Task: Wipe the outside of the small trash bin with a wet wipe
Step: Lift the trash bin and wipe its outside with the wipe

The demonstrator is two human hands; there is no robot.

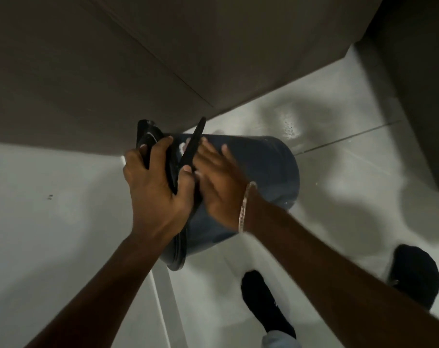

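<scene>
Both of my arms reach down to the blue bin, which is tipped on its side above the floor. My left hand is closed tight on its black rim, and my right hand lies open and flat on its side with a bit of white wipe peeking out by my fingers. I think I am in the middle of wiping, with more of the bin left to do, here on pale shiny tiles beside a brown cupboard.
</scene>
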